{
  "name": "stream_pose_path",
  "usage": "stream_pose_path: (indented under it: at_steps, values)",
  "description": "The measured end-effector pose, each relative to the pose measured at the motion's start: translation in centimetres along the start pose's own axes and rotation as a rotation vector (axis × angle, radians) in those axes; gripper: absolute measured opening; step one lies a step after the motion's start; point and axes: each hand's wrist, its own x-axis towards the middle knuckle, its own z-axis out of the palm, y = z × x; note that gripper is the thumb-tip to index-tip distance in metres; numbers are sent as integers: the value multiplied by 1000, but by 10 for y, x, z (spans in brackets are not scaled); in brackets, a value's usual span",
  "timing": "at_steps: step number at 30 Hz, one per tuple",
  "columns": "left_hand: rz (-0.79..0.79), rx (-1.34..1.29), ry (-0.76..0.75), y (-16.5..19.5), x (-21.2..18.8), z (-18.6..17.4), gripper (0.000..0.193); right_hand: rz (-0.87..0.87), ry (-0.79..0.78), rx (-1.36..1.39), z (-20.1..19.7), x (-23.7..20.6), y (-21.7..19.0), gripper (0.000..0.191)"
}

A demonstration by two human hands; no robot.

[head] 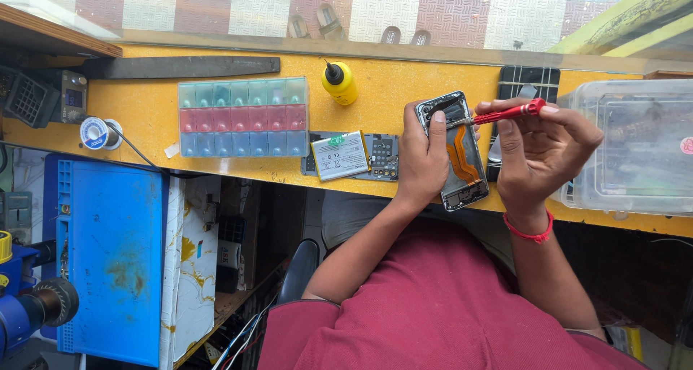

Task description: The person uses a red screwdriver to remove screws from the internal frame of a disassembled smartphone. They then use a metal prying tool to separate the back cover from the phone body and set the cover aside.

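Gripping opened phone point(462, 153), orange flex showing; red screwdriver point(505, 112) at top.

On my yellow counter point(216, 168) sit a compartmented parts box point(243, 117), a yellow bottle point(339, 83), what looks like a phone battery point(340, 155) and a clear tub point(635, 146).

Both bare forearms reach forward, close together. The left hand point(424, 160) curls in a grip, thumb on top. The right hand point(541, 150) pinches with bent fingers point(505, 135), a red band around its wrist.
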Motion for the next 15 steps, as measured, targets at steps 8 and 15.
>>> stream_pose_path:
  at_steps: [8,15]
  values:
    - [-9,34,-17,-1,0,-1,28,-1,23,-10,2,3,-5,38]
    - [-15,59,-1,-5,-2,-1,27,19,35,23,0,-4,-2,36]
